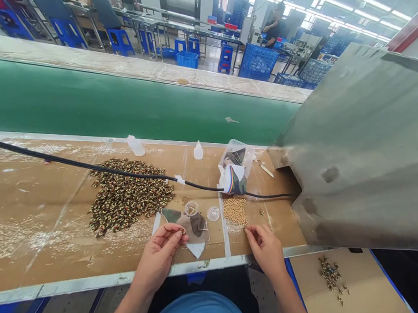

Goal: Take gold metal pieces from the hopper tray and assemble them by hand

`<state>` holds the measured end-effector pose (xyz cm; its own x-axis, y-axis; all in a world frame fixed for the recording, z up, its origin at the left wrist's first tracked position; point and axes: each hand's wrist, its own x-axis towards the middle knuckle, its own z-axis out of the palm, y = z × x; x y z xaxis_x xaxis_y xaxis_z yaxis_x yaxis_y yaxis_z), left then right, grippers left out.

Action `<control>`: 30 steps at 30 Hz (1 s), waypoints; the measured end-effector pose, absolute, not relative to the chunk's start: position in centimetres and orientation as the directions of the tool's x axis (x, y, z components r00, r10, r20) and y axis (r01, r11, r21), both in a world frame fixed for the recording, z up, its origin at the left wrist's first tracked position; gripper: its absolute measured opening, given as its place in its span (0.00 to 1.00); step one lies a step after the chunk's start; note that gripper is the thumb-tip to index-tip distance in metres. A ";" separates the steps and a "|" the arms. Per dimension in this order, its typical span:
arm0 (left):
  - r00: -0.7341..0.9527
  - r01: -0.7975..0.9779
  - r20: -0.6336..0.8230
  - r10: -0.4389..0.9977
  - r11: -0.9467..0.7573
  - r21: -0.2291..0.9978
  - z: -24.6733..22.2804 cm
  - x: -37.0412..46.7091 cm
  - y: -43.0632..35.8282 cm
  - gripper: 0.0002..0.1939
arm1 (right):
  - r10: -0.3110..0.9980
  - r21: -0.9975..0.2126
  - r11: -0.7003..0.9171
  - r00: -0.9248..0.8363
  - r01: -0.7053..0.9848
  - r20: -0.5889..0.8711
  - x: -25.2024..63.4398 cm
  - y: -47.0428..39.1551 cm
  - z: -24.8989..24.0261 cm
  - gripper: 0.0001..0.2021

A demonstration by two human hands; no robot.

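My left hand (160, 252) pinches a small dark and gold metal piece (183, 231) between thumb and forefinger, above a camouflage cloth (200, 226). My right hand (267, 250) is at the near corner of a patch of tiny gold beads (235, 210); thumb and forefinger are pressed together, and whatever lies between them is too small to make out. A large heap of small dark, red and gold pieces (127, 193) spreads to the left. Between the heap and the beads are a little round clear cup (191, 208) with a thin stick in it and a clear round lid (213, 213).
A black cable (139, 174) crosses the cardboard-covered bench into a metal housing (359, 152). Two white bottles (198, 151) and a plastic box (247, 154) with cloth stand behind. Beyond runs a green conveyor belt (127, 103). More pieces (329, 273) lie on cardboard lower right. Several people work farther back.
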<state>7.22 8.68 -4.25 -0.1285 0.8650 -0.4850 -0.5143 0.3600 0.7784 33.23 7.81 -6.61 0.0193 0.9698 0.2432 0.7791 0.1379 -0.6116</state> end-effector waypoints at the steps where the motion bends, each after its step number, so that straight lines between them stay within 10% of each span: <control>1: -0.121 -0.512 -0.490 0.863 0.369 0.776 -4.2 7.3 8.6 0.23 | 0.968 -0.611 0.144 0.016 0.779 0.249 33.1 7.9 -6.5 0.19; 12: -0.030 -0.490 -0.480 0.877 0.406 0.772 -4.4 8.4 7.9 0.23 | 0.962 -0.513 0.146 -0.001 0.846 0.272 31.8 8.5 -6.9 0.22; 30: -0.028 -0.670 -0.480 0.877 0.340 0.660 -4.8 10.3 8.1 0.20 | 0.899 -0.798 0.436 -0.235 0.417 0.369 24.0 9.0 -6.7 0.06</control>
